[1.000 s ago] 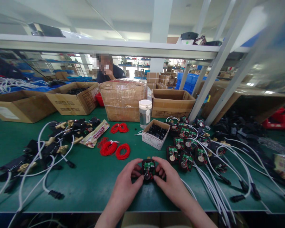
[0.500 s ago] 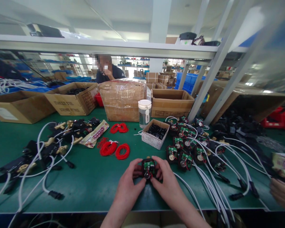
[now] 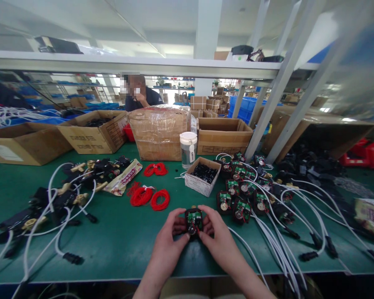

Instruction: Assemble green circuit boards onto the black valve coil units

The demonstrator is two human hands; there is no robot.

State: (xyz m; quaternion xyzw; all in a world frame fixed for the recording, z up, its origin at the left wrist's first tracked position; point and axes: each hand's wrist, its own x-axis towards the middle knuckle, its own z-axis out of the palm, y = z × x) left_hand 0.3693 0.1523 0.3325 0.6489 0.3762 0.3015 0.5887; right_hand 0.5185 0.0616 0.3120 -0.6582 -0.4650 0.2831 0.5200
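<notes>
A small black module with a green circuit board sits low in the middle of the green table, held between both hands. My left hand grips its left side, thumb curled onto the front. My right hand pinches its right side, fingers bent round it. A white cable trails from the module to the right.
More modules with green boards and white cables lie to the right. Red wire coils, a small box of black parts and a white-lidded jar stand behind. Black valves with white cables lie left. Cardboard boxes and a seated person are beyond.
Both hands stay on the module with only slight finger shifts. The view has tilted a little. Another person's hand seen at the right edge half a second ago is gone.
</notes>
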